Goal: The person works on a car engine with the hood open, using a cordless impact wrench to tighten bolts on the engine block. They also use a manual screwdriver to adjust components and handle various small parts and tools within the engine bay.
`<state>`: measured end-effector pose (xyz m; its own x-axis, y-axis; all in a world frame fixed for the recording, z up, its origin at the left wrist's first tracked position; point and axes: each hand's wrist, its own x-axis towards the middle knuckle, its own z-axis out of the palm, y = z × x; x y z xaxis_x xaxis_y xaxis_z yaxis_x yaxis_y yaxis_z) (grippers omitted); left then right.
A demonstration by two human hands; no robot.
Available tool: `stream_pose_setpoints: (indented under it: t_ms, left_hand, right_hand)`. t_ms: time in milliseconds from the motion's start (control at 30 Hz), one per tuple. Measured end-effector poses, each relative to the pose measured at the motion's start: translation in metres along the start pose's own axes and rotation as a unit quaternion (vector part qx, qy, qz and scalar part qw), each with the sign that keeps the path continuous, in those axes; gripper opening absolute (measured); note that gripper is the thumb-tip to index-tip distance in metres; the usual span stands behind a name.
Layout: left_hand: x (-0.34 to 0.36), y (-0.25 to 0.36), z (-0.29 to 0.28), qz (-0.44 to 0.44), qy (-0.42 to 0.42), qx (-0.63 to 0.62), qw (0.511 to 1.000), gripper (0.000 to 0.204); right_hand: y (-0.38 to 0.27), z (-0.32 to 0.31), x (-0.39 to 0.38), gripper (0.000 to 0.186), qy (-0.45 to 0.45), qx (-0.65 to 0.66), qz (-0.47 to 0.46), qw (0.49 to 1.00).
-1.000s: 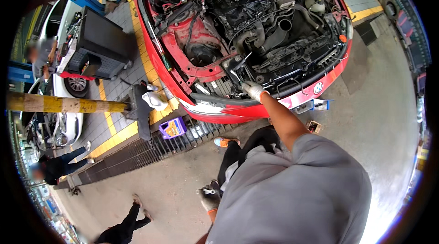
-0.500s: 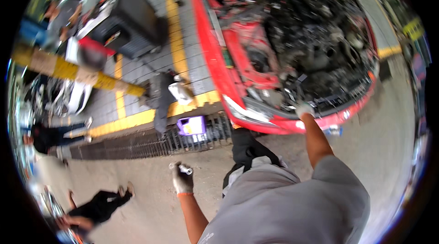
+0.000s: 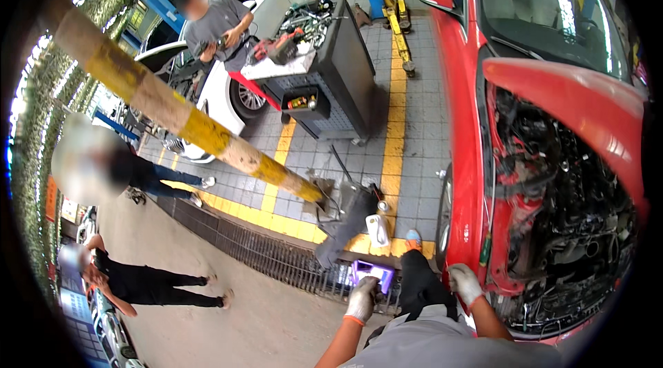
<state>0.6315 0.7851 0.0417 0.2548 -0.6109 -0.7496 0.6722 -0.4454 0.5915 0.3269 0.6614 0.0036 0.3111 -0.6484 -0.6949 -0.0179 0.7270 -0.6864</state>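
My left hand (image 3: 361, 299), in a pale work glove with an orange cuff, is closed around something dark that I cannot make out. It is in front of a purple jug (image 3: 373, 273) on the drain grate. My right hand (image 3: 465, 284), also gloved, is beside the front fender of a red car (image 3: 464, 223); its fingers look loosely apart, with nothing visible in them. Whether it touches the fender is unclear. To its right lies the exposed engine bay (image 3: 587, 250), below the raised red hood (image 3: 573, 112). A green-handled tool (image 3: 485, 249) lies along the fender edge.
A white jug (image 3: 378, 230) and dark cloth (image 3: 351, 215) are ahead, near the grate (image 3: 235, 240). Beyond are a yellow-striped post (image 3: 207, 134) and a tool cart (image 3: 331, 85). One person (image 3: 221, 30) stands behind the cart; two others are at left.
My view has swung left, bringing the cart and post nearer the middle. My right hand has left the car's front edge for the fender side. The metal piece earlier seen in my left hand no longer shows.
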Motion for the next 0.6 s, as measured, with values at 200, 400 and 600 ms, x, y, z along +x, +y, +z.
stream_pose_setpoints:
  t_ms: [200, 400, 600]
  left_hand:
    - [0.046, 0.178, 0.098, 0.136, -0.013, 0.254, 0.958, 0.022]
    - [0.096, 0.296, 0.177, 0.208, -0.077, 0.206, 0.953, 0.031]
    - [0.165, 0.382, 0.243, 0.197, -0.106, 0.102, 0.969, 0.024]
  right_hand:
    - [-0.199, 0.152, 0.074, 0.029, -0.146, -0.137, -0.027, 0.979]
    - [-0.334, 0.225, 0.124, 0.030, -0.113, -0.083, -0.212, 0.967]
    - [-0.391, 0.252, 0.219, 0.036, -0.078, -0.091, -0.232, 0.965]
